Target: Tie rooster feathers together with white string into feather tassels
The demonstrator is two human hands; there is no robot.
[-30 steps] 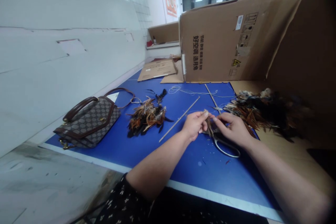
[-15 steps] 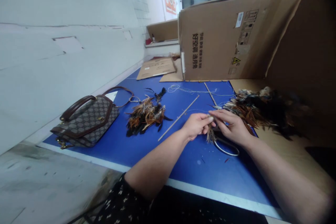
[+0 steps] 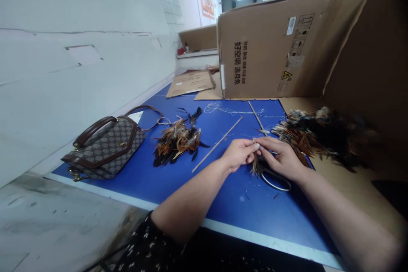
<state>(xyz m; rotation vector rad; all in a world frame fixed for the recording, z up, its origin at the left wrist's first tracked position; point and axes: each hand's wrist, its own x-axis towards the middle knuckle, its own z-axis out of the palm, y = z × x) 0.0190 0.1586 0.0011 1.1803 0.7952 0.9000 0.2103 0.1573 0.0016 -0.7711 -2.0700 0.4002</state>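
Observation:
My left hand [image 3: 239, 154] pinches a small bunch of brown feathers [image 3: 256, 166], whose tips hang down below the fingers. Against its top end, the fingertips of my right hand [image 3: 279, 155] meet the left thumb, closed on the same bunch; the quill end is mostly hidden. Scissors [image 3: 276, 182] lie on the blue table [image 3: 223, 204] under my right hand, with a handle loop showing and the rest covered. A thin thread [image 3: 237, 135] runs to the left from near my fingertips.
A pile of brown and black feathers [image 3: 178, 140] lies left of my hands, and a larger pile [image 3: 328, 136] lies right on cardboard. Thin sticks [image 3: 217, 144] and loose string [image 3: 216, 108] are on the table. A handbag [image 3: 108, 148] stands far left; a big carton [image 3: 270, 51] stands behind.
The feather bunch now hangs lower between my hands, with its upper end covered by my fingers. My right fingertips have closed in against the left thumb.

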